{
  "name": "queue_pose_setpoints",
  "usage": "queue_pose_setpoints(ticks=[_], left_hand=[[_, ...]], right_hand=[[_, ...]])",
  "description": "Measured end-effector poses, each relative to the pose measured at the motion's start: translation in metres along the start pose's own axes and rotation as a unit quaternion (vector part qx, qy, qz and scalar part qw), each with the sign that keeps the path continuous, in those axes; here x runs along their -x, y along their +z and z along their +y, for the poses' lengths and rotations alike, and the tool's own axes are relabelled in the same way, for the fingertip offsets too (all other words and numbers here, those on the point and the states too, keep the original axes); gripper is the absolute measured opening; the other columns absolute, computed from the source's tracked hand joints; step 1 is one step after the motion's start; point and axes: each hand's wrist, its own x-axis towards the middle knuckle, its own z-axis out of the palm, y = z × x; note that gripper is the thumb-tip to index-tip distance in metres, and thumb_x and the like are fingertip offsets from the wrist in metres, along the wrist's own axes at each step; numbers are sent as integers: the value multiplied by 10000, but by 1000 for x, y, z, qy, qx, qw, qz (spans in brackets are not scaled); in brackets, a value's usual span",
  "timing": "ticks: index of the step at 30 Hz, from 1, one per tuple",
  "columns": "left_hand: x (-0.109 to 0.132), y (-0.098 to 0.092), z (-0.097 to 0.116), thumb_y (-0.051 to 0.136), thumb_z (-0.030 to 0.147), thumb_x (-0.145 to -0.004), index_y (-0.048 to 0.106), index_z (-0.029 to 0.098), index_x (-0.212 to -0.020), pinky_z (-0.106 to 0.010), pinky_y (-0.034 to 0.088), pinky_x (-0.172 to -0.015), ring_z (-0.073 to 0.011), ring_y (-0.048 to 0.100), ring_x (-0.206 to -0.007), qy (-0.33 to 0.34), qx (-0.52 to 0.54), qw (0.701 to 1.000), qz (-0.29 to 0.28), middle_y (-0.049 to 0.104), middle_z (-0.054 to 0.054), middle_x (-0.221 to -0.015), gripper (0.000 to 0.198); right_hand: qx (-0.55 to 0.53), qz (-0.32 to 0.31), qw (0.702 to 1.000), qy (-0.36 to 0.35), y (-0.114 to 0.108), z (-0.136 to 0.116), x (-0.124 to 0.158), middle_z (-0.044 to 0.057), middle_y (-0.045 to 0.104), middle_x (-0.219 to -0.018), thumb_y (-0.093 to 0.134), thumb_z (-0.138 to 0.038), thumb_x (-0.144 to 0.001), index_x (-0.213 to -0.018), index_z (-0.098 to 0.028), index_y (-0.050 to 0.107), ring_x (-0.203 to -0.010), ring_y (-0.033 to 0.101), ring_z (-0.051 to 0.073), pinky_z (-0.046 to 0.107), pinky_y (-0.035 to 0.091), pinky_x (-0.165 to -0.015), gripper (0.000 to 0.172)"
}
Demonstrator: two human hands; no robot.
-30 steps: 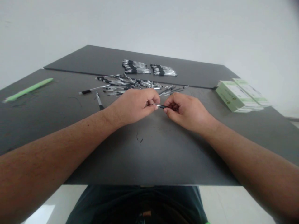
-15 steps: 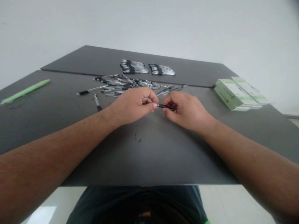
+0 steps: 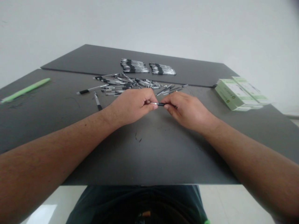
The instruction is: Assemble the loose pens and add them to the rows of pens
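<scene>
Between my two hands, above the dark table point(image 3: 149, 155), a pen point(image 3: 160, 104) with a black grip lies roughly level. My left hand point(image 3: 137, 104) pinches its clear end between thumb and forefinger. On the black part, the thumb and fingers of my right hand point(image 3: 187, 109) are closed. My fingers hide both ends of the pen. Just beyond my hands is a loose heap of pens point(image 3: 116, 82), with thin pen parts point(image 3: 169, 90) to its right. One pen point(image 3: 97, 101) lies by my left forearm.
Two neat rows of pens, a left row point(image 3: 134, 66) and a right row point(image 3: 162, 69), lie on the farther table. Green and white boxes point(image 3: 235, 95) stand at the right. A long light-green object point(image 3: 26, 90) lies at the far left. A pale wall point(image 3: 149, 25) rises behind.
My right hand has shifted slightly left along the pen, closer to my left hand. More of the pen's clear end now shows at my left fingertips. The other things have not moved.
</scene>
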Motion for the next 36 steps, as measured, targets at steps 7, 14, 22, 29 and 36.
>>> queue_pose_setpoints(ticks=[7, 14, 22, 29, 36], left_hand=[[1, 2, 2, 672, 341, -1001, 780, 234, -1040, -337, 505, -790, -211, 759, -857, 21, -14, 1000, -4, 819, -11, -931, 158], [1, 3, -1, 670, 350, -1008, 782, 237, -1054, -339, 516, -809, -225, 772, -898, 31, -26, 999, -12, 826, -21, -955, 166], [1, 3, 0, 665, 355, -1017, 793, 231, -1078, -350, 522, -828, -236, 778, -913, 27, -30, 999, -17, 826, -30, -975, 188], [1, 3, 1, 668, 350, -1022, 790, 235, -1068, -338, 529, -835, -228, 782, -919, 36, -31, 999, -16, 837, -24, -981, 174], [2, 2, 0, 663, 358, -1020, 794, 243, -1071, -338, 542, -835, -235, 788, -932, 37, -44, 998, -20, 848, -28, -997, 181]], right_hand=[[6, 2, 1000, 17, -1, -1, 0, 77, 778, -999, 739, -227, -949, -1046, -218, 742, -918, 682, 255, 354, 504, -834, 97], [2, -26, 1000, 1, -2, -1, 0, 86, 771, -968, 649, -274, -1044, -1087, -202, 761, -900, 672, 254, 358, 489, -827, 140], [1, -39, 999, 11, -2, -3, -1, 85, 778, -965, 608, -282, -1067, -1083, -208, 767, -909, 676, 254, 358, 484, -834, 176], [-1, -58, 998, 26, -3, -4, -2, 91, 792, -966, 595, -317, -1076, -1051, -210, 762, -896, 672, 254, 363, 480, -824, 200], [-16, -45, 998, 29, -4, -4, -2, 76, 794, -984, 690, -294, -998, -1074, -214, 748, -882, 672, 246, 350, 484, -815, 124]])
